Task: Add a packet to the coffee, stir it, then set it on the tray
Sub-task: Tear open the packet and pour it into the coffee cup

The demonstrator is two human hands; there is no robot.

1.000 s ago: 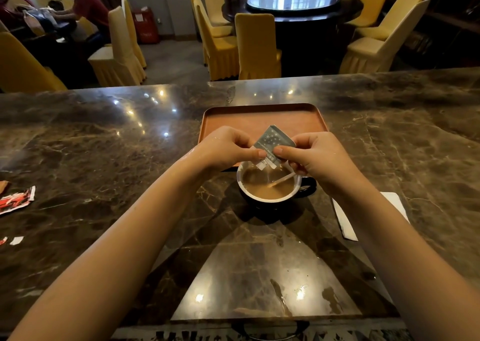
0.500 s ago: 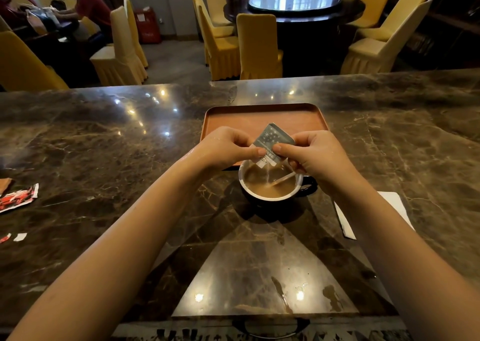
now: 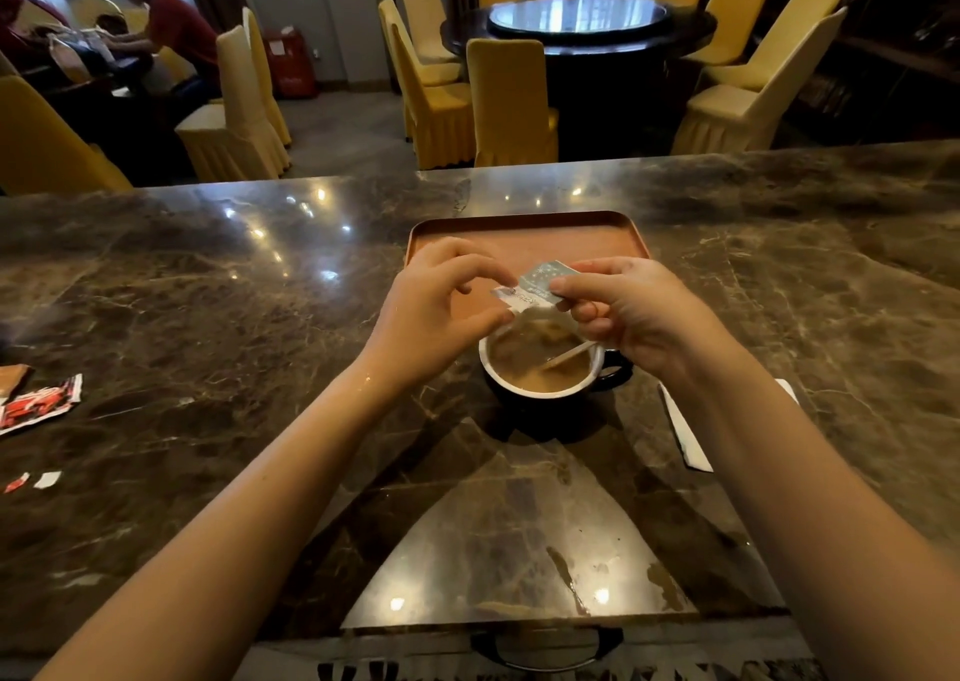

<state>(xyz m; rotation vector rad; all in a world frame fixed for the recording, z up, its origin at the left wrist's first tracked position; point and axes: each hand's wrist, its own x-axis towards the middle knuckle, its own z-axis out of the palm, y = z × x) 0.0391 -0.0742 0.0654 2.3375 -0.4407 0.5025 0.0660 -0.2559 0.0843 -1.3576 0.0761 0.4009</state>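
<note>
A dark cup (image 3: pixel 540 394) with a white inside holds milky coffee, and a pale stir stick (image 3: pixel 569 355) leans in it. The cup stands on the marble counter just in front of the copper tray (image 3: pixel 524 223), not on it. Above the cup I hold a small grey-green packet (image 3: pixel 543 280), lying almost flat. My right hand (image 3: pixel 628 311) pinches its right end. My left hand (image 3: pixel 436 311) has thumb and forefinger curved around its white left end. A faint blur hangs between the packet and the coffee.
A white napkin (image 3: pixel 685 431) lies right of the cup. Red torn wrappers (image 3: pixel 41 405) and small scraps (image 3: pixel 31 480) lie at the far left. Beyond the counter stand yellow chairs (image 3: pixel 511 98), a round table (image 3: pixel 579 20) and a seated person (image 3: pixel 171 31).
The packet has swung from tilted, corner-down, to nearly level over the cup. My left fingers have spread a little at its end. The cup and stick have not moved.
</note>
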